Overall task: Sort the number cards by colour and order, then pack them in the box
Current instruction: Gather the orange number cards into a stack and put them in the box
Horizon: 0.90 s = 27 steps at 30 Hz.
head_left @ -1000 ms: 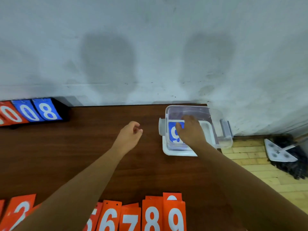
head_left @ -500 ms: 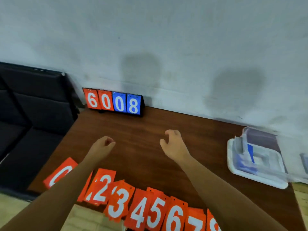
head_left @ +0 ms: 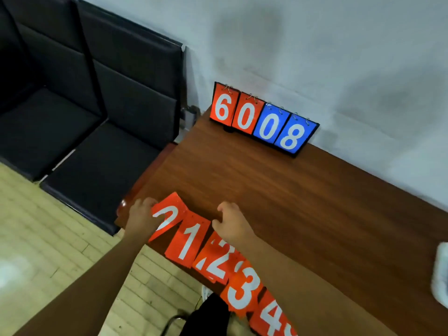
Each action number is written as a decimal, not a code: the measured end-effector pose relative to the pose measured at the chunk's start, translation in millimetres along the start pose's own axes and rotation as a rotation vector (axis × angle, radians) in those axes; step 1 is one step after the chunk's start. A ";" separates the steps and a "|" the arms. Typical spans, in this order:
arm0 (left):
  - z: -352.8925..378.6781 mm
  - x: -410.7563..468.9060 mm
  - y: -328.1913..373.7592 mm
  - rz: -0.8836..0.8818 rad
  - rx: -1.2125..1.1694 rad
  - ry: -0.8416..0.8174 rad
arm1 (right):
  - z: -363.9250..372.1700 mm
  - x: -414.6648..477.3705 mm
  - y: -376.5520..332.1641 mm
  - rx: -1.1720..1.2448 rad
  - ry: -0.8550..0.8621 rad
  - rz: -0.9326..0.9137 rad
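Note:
Red number cards lie in a row along the near edge of the brown table [head_left: 303, 204]: 0 [head_left: 171, 209], 1 [head_left: 186, 241], 2 [head_left: 215, 263], 3 [head_left: 242, 289] and 4 [head_left: 269, 316]. My left hand [head_left: 141, 218] grips the left side of the 0 card, which sits tilted. With its fingers curled, my right hand [head_left: 231, 223] hovers at the top edges of the 1 and 2 cards; whether it pinches a card is unclear. The plastic box [head_left: 440, 275] is a white blur at the right edge.
A flip scoreboard [head_left: 264, 120] reading 6 0 0 8 in red and blue stands at the back against the wall. Black padded seats [head_left: 84, 105] stand left of the table. Pale wooden floor lies below the table's left corner.
My view swung left from the box to the start of the red row. The right hand left the box; both hands dropped to the 0, 1 and 2 cards.

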<state>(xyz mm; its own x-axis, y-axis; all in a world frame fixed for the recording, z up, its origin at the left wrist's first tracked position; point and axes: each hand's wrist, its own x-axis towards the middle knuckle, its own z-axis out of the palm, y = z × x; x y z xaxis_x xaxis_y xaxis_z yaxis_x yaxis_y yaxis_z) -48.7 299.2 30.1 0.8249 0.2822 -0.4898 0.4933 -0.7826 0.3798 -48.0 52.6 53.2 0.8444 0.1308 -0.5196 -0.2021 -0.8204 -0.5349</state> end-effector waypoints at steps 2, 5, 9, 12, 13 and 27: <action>12.4 7.6 -7.3 0.016 0.063 0.007 | 21.9 11.3 -6.7 -0.069 -0.039 0.020; 28.6 18.3 -15.1 0.028 0.194 0.034 | 48.3 24.8 -11.4 -0.170 -0.056 0.016; 36.5 33.2 -23.9 0.020 0.286 0.063 | 71.8 36.5 -14.6 -0.370 0.017 -0.054; 33.8 37.1 -25.4 0.026 0.332 0.040 | 83.0 43.3 -13.6 -0.426 0.056 -0.078; 33.0 36.8 -26.6 0.033 0.302 0.036 | 85.6 45.4 -13.7 -0.404 0.059 -0.065; -13.9 34.4 -23.1 -0.105 -0.417 -0.073 | 45.0 62.2 -1.7 0.128 0.071 -0.012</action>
<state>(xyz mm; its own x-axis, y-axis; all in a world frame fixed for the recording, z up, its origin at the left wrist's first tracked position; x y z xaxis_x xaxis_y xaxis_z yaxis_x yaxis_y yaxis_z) -27.9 334.7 15.4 0.7502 0.2962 -0.5911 0.6548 -0.4566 0.6023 -17.5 87.2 -8.2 0.8794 0.0966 -0.4662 -0.2493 -0.7408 -0.6238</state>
